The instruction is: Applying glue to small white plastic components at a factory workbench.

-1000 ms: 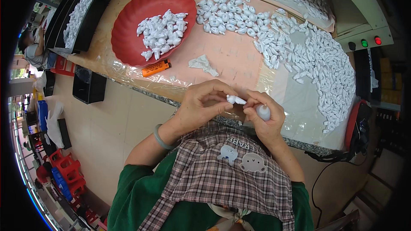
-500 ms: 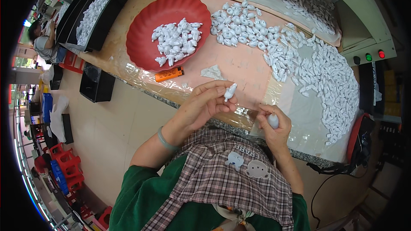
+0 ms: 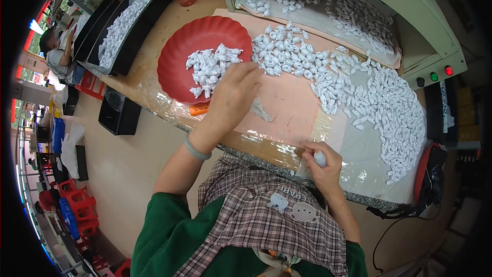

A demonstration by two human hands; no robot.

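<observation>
Two bare hands are working at the desk [image 3: 143,74], and we are looking down on both. Our left hand [image 3: 236,95] is extending past the right-hand rim of a scalloped red bowl [image 3: 177,46], palm down, its fingers loosely bent beside a cluster of round white figurine pieces [image 3: 282,51]; we cannot tell whether it is gripping anything, as its back is hiding the underside. A grey-green bangle [image 3: 197,149] is circling that wrist. Our right hand [image 3: 325,166] is gripping a whitish rounded bottle [image 3: 320,158] near the front edge of the desk. More white figurines [image 3: 207,64] are lying heaped inside the bowl, while slimmer white pieces [image 3: 394,123] are lying across the right side of the desk. An orange lighter [image 3: 199,109] is sitting just in front of the bowl, partly hidden by our left arm [image 3: 177,174], and a crumpled white tissue [image 3: 262,111] is lying on the pink sheet [image 3: 289,105]. Behind the cluster, a pale green cabinet [image 3: 425,15] is holding further pieces [image 3: 359,25], with one green lamp [image 3: 434,76] and one red lamp [image 3: 449,70] glowing at its corner. Leftward, a black tray [image 3: 146,28] is carrying white pieces
</observation>
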